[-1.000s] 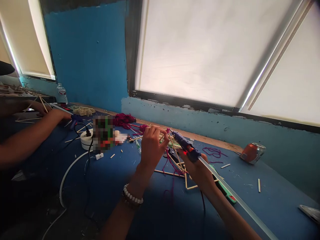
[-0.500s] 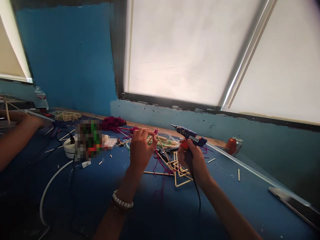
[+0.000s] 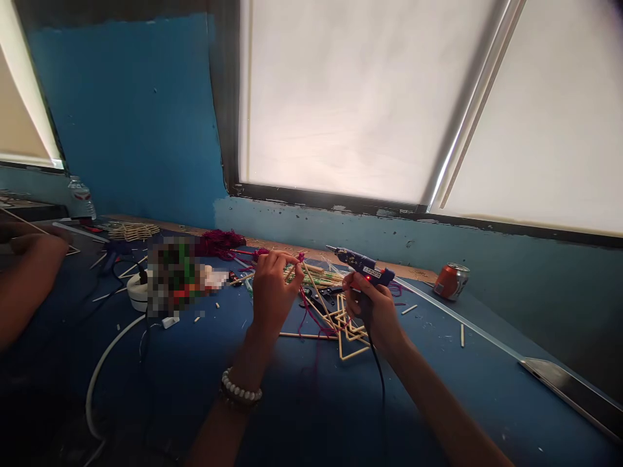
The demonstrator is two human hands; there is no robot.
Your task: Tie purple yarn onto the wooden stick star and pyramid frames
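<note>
My left hand (image 3: pixel 273 282), with a white bead bracelet at the wrist, pinches the top of a thin wooden stick frame (image 3: pixel 314 283) where magenta yarn (image 3: pixel 302 257) is wound. Loose strands of the yarn hang below it. My right hand (image 3: pixel 374 303) is wrapped around a blue hot glue gun (image 3: pixel 360 263) with a lit red light. Its nozzle points left toward the wound yarn, a short gap away. A clear glue stick protrudes from its back, and a black cord hangs below. Bent stick shapes (image 3: pixel 353 353) lie on the table under my hands.
A soda can (image 3: pixel 451 281) and a phone (image 3: pixel 577 389) are at the right. On the left are a white power strip (image 3: pixel 138 292), a blurred patch, a water bottle (image 3: pixel 80 198) and another person's arm (image 3: pixel 34 279). A magenta yarn bundle (image 3: pixel 221 243) lies behind.
The glue gun has shifted slightly left, toward the yarn, and its red light now shows. My left hand is nearly still. The other person's arm has moved left.
</note>
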